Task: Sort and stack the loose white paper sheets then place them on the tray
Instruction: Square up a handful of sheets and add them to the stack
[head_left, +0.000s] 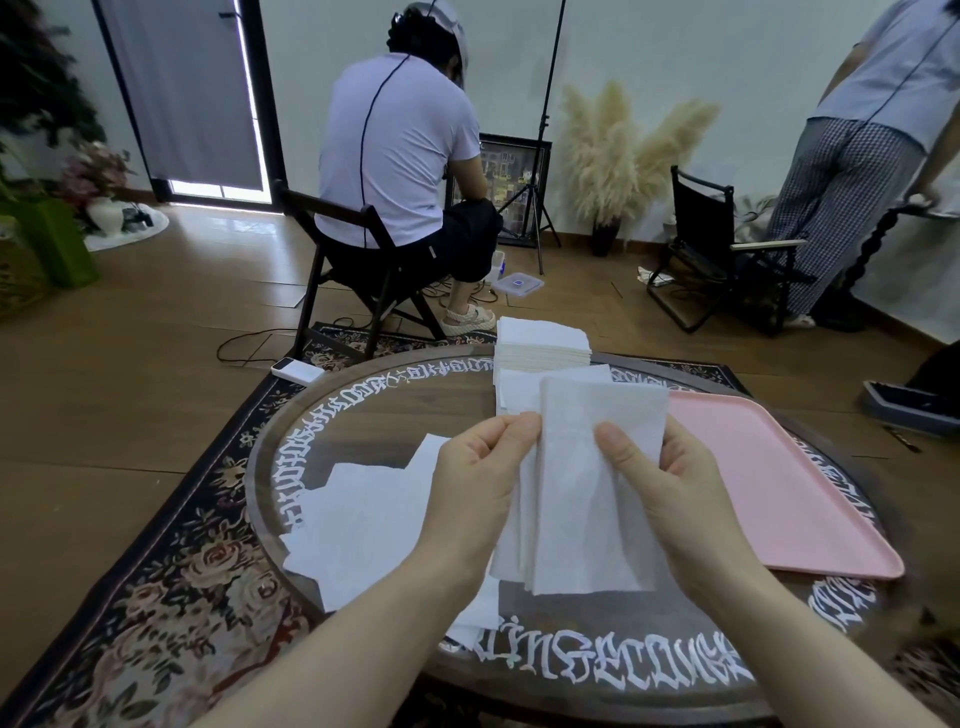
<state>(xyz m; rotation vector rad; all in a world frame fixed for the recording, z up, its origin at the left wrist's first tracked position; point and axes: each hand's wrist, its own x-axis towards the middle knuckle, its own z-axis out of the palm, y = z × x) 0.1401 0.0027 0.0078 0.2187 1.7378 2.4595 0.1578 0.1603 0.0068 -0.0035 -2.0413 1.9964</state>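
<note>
I hold a small bundle of white paper sheets (582, 499) upright above the round table (291, 431). My left hand (478, 483) pinches the bundle's left edge, and my right hand (670, 483) grips its right side with the thumb on the front sheet. Loose white sheets (363, 519) lie spread on the table to the left of my hands. A neat stack of white sheets (543, 343) sits at the table's far edge. The pink tray (779, 488) lies on the right of the table with nothing on it.
Beyond the table a person sits on a folding chair (358, 270) with their back to me. Another person stands at the far right by a black chair (717, 254). A white device (297, 371) lies on the patterned rug.
</note>
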